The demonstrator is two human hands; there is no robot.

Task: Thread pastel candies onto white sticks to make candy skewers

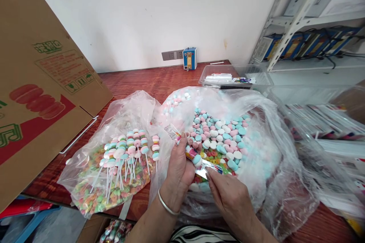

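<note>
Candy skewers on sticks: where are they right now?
Head view, left of centre: the candy skewers lie on loose ring candies in the left plastic bag, beside the left hand and right of the cardboard box.

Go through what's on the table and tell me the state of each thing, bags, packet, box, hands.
Large clear plastic bag of pink, blue and white candy discs: open, full.
Smaller clear plastic bag of lollipop sticks and coloured rings: open, lying flat.
Small clear printed packet: held, partly filled.
Left hand: gripping the packet.
Right hand: pinching the packet's lower end.
Brown cardboard box: flaps open.
Clear plastic tray: lidless.
</note>
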